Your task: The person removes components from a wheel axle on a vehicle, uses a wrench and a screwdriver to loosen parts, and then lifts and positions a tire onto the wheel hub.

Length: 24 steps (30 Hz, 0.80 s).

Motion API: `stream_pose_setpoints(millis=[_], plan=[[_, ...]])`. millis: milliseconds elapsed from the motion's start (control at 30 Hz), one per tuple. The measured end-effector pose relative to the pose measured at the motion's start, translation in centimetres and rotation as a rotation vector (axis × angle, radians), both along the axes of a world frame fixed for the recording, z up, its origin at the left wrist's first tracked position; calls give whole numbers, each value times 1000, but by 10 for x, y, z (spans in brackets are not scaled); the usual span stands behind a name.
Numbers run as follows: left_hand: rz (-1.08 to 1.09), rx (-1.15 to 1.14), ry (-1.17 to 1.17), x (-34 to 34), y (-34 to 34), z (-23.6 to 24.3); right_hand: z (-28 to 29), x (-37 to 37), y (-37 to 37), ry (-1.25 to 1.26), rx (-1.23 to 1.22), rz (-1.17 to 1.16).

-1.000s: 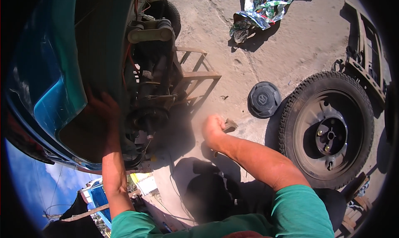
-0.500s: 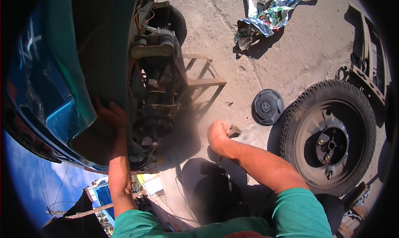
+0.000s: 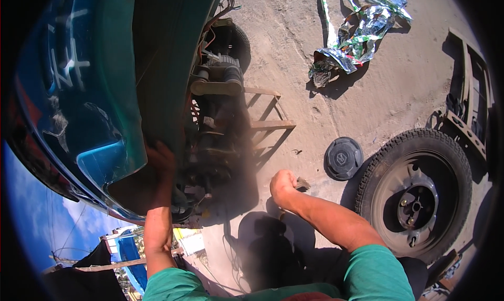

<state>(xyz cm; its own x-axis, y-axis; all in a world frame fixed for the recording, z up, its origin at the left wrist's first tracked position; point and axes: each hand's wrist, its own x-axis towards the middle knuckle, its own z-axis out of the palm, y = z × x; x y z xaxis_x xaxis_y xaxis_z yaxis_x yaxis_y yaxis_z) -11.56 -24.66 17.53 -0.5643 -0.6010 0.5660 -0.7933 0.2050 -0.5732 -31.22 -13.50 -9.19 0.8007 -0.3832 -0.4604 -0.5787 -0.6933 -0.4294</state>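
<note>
My left hand [image 3: 161, 159], fingers apart, touches the shadowed inner side of a teal vehicle body panel [image 3: 94, 117]. My right hand [image 3: 283, 184] is closed on a small, grayish tool [image 3: 301, 185], partly hidden by the fingers, over the dusty ground right of the vehicle's exposed underside. That underside shows an axle assembly [image 3: 220, 83], wires and a dark hub [image 3: 210, 172] in shadow, with haze of dust around it. A round dark cap [image 3: 343, 158] lies beyond my right hand, and a detached wheel with a treaded tire [image 3: 449, 164] lies to my right.
A wooden stand [image 3: 272, 124] is beside the underside. Crumpled shiny foil sheeting [image 3: 362, 28] lies at the top, a frame [image 3: 465, 80] at the far right. A dark cloth [image 3: 89, 277] and sky show at lower left.
The view has shifted, so the vehicle, cap and wheel sit lower and farther right in the picture. Both hands keep about the same grip and place, with dust still in the air.
</note>
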Motion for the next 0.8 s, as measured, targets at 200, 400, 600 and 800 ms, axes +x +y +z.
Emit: stream_pose_setpoints(millis=[200,400,600,800], plan=[[138,-53,35,38,3,-5,-8,12,5,-12,-51,-38],[133,75,180,25,2,-9,-7,11,4,23,-58,-19],[87,67,149,30,2,-9,-8,11,4,16,-45,-31],[11,41,58,42,-4,-10,-11,15,8,17,-72,-51]])
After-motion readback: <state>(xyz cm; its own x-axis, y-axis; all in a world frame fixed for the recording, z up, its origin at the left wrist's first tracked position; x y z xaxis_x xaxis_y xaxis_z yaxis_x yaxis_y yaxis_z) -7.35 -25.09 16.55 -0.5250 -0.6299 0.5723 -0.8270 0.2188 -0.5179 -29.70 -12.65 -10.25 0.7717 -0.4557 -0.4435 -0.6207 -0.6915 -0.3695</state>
